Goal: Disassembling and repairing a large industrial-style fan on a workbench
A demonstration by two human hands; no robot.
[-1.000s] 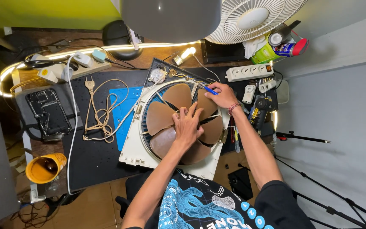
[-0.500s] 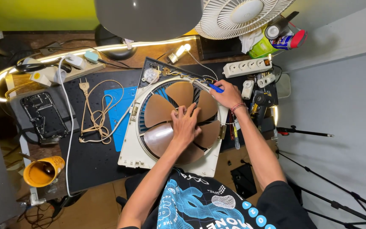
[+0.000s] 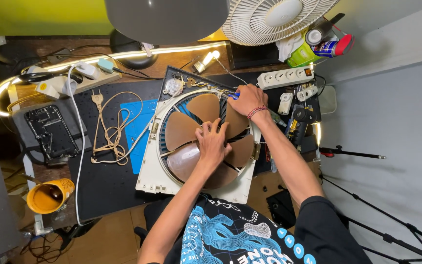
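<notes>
The square white fan housing with brown blades lies on the table's near edge. The left hand presses open on the hub; the right hand grips a blue-handled screwdriver at the housing's far edge. A beige cord lies toward the table's left edge.

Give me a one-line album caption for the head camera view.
Left hand pressed on brown fan blades in a white frame; right hand grips a blue-handled tool.

Single head-worn view, steeply downward from above, fairly near the workbench, arms at bottom.
</notes>
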